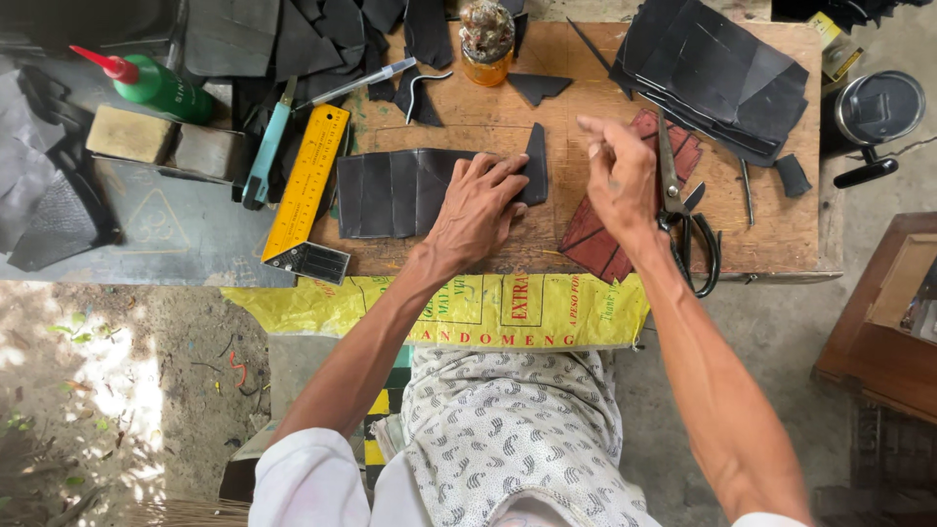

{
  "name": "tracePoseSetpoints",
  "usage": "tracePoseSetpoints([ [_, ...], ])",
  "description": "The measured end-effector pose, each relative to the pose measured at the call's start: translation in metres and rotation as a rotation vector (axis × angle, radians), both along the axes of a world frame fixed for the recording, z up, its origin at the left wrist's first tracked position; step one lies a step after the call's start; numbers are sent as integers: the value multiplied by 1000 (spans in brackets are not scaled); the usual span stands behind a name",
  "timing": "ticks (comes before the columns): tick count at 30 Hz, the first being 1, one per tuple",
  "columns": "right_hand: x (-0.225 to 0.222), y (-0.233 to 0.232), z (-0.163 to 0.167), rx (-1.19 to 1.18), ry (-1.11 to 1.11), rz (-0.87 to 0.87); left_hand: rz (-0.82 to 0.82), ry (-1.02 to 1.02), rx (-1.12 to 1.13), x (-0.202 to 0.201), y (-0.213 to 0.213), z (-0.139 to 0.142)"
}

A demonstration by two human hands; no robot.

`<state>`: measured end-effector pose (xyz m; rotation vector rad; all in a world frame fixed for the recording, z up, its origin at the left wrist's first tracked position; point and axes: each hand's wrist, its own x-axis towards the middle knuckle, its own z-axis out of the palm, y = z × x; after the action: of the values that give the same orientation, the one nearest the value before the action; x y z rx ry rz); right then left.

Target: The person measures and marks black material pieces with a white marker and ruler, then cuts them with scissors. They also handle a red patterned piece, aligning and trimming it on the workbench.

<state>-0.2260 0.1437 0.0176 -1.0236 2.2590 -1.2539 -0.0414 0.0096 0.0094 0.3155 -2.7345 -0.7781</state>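
At the centre of the frame, the left hand [478,207] lies flat with fingers spread, pressing a dark folded leather piece [400,192] onto the wooden desk [771,229]. The right hand [621,174] hovers just right of it, fingers loosely curled and holding nothing visible, above a dark red leather piece [597,239]. Scissors [683,210] lie right of that hand; a yellow ruler [305,185] lies left of the dark leather.

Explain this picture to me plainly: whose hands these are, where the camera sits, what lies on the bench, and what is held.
There is no machine here. A person works with two bare hands, filmed by one camera worn on the head, looking down. The left hand presses flat on a dark panelled leather piece on the wooden bench. The right hand hovers above a dark red piece, fingers pinched; whether they hold anything is too small to tell. Nearby lie scissors, a yellow ruler and a green glue bottle.
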Motion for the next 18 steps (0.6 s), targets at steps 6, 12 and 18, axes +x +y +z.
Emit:
tracePoseSetpoints([
  [6, 20, 14, -6, -177, 291, 159, -18, 40, 7, -5, -4, -1],
  [12, 23, 10, -7, -64, 520, 334, -34, -23, 25, -6, -6, -1],
  [18, 27, 9, -9, 18, 507, 355, 133, -56, -26, 34, -54, 32],
])
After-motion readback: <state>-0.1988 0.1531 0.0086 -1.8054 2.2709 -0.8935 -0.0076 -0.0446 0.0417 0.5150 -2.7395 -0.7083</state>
